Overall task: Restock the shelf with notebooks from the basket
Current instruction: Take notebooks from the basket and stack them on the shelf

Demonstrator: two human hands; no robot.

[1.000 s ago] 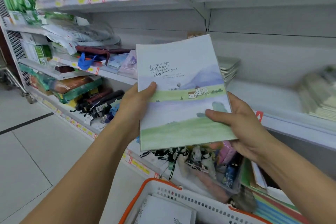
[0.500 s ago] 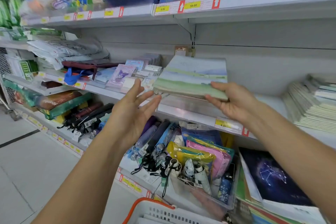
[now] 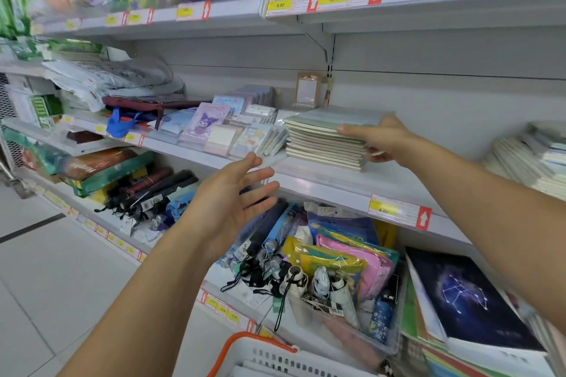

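Pale-green notebook [image 3: 337,118] atop stack [image 3: 324,147], right hand [image 3: 378,139] pinching it; left hand [image 3: 235,202] spread, empty.

Both bare arms are stretched forward. The left hand [image 3: 232,199] floats in mid-air, palm turned inward, fingers [image 3: 260,174] spread loose and gripping nothing. The right hand [image 3: 378,139] reaches further out, thumb on top, fingers curled underneath in a pinch.

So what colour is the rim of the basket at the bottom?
Orange, on a white perforated basket, seen in the head view, the only view.
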